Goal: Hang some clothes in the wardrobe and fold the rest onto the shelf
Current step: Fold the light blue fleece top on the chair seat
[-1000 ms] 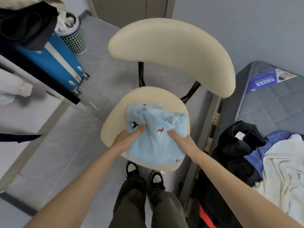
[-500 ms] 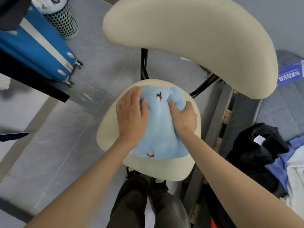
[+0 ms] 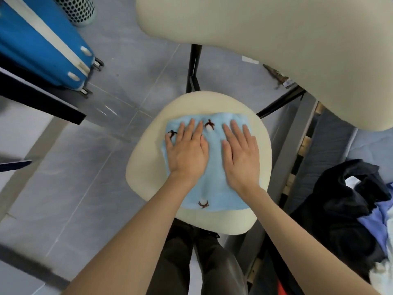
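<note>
We press our left hand (image 3: 187,152) and right hand (image 3: 241,155) flat, fingers straight, side by side on a folded light-blue cloth (image 3: 209,167). The cloth lies on the cream chair seat (image 3: 146,167), nearer its right edge. Dark clothes (image 3: 340,209) lie heaped well to the right.

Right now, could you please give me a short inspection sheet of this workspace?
Surface: cream chair seat, bare at its rim.
Job's things: light blue cloth lies flat on the seat.
Clutter: dark and pale clothes pile on the right.
Hands: left hand and right hand press flat on the cloth, fingers straight.
Cables: nothing seen.
Surroundings: blue suitcase, perforated bin, grey tiled floor.
</note>
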A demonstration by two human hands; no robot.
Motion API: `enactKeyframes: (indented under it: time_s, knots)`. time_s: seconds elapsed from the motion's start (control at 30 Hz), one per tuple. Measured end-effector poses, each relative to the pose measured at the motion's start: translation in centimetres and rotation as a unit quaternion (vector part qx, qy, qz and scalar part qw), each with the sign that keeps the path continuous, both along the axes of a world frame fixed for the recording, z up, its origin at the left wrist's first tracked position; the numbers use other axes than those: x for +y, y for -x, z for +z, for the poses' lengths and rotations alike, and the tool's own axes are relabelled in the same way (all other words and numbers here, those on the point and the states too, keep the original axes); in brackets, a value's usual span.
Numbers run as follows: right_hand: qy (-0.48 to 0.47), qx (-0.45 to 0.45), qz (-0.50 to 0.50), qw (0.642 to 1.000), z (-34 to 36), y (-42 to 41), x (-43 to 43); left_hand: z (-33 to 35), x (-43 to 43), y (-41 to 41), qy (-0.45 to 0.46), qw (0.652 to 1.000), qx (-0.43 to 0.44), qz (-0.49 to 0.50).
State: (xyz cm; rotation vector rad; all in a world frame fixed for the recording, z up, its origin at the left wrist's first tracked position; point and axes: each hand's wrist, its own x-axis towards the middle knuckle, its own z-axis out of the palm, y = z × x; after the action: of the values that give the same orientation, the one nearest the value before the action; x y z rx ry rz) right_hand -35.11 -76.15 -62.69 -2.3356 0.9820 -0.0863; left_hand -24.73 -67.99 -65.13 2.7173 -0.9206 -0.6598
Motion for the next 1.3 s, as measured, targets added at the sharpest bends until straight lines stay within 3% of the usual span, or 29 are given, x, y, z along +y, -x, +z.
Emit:
enactKeyframes:
  time_s: [0.13, 0.3, 0.53, 0.87, 1.0, 1.13, 1.3]
  knots:
    - [0.031, 0.079, 0.084, 0.993, 0.0, 0.8, 0.1, -0.5, 0.6, 0.2, 0.012, 1.000, -0.017, -0.005]
    - [0.015, 0.109, 0.021, 0.994, -1.7, 0.9, 0.2, -1.8, 0.9, 0.6, 0.048, 0.999, -0.008, -0.004]
    - [-0.006, 0.083, -0.025, 0.996, -4.9, 1.1, -0.7, -3.9, 0.5, 0.2, 0.057, 0.997, 0.037, 0.049]
    - [-0.010, -0.016, -0.049, 0.999, -7.9, 1.1, -1.2, -5.5, 0.0, 0.3, 0.098, 0.992, 0.000, 0.082]
    - [-0.064, 0.012, -0.058, 0.996, -6.6, 1.2, -1.5, -4.9, 0.4, 0.3, 0.108, 0.983, 0.046, 0.145]
    - [-0.143, 0.075, -0.101, 0.982, -4.8, 1.5, -1.5, -3.8, 1.7, 0.4, 0.118, 0.943, 0.167, 0.261]
    - [-0.200, 0.071, -0.160, 0.964, -3.6, 1.8, -0.9, -3.0, 3.6, 1.7, 0.143, 0.918, 0.205, 0.308]
